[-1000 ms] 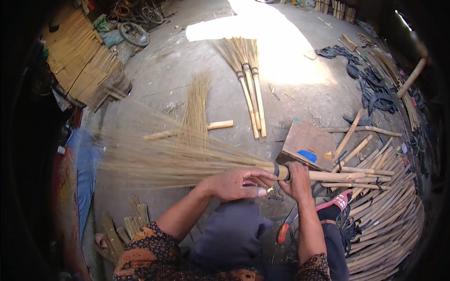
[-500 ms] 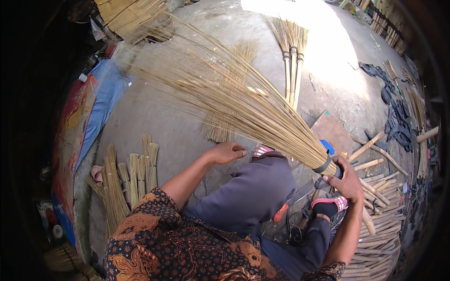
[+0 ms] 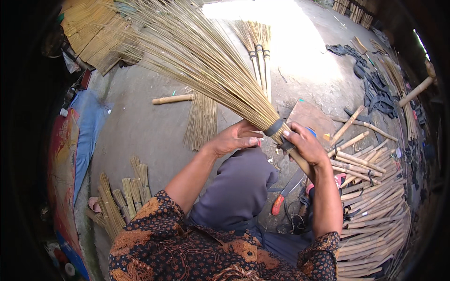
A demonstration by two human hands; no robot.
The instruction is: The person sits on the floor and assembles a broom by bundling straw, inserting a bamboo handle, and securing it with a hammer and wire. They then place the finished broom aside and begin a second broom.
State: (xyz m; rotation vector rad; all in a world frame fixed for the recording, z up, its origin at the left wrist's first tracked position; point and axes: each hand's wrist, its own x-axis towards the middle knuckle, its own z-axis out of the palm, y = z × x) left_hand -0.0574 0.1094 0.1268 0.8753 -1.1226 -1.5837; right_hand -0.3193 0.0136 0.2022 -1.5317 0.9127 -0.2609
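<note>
A stick broom (image 3: 224, 86) with long, thin, straw-coloured bristles slants up to the left across the view. Black bands circle its bound neck, and a pale bamboo handle runs from the neck down toward my right wrist. My right hand (image 3: 305, 144) is closed round the handle just below the bands, thumb lying along the neck. Close to the underside of the bristles is my left hand (image 3: 232, 139), open, with thumb and fingers apart; some fingertips are hidden behind the broom. Whether it touches the bristles I cannot tell. Below lies a knife (image 3: 279, 203) with a red handle.
Bamboo sticks (image 3: 375, 239) are heaped at the right. Black strips (image 3: 379, 93) lie beyond them. Three brooms (image 3: 268, 70) rest on the floor ahead. A loose bristle bundle (image 3: 202, 122) lies past my knee, with smaller bundles (image 3: 112, 206) at the left near a blue cloth (image 3: 88, 124).
The broom has moved up and left, its bristles no longer blurred. My right hand has come inward and my left hand has risen to the bristles near the neck. The view has shifted too.
</note>
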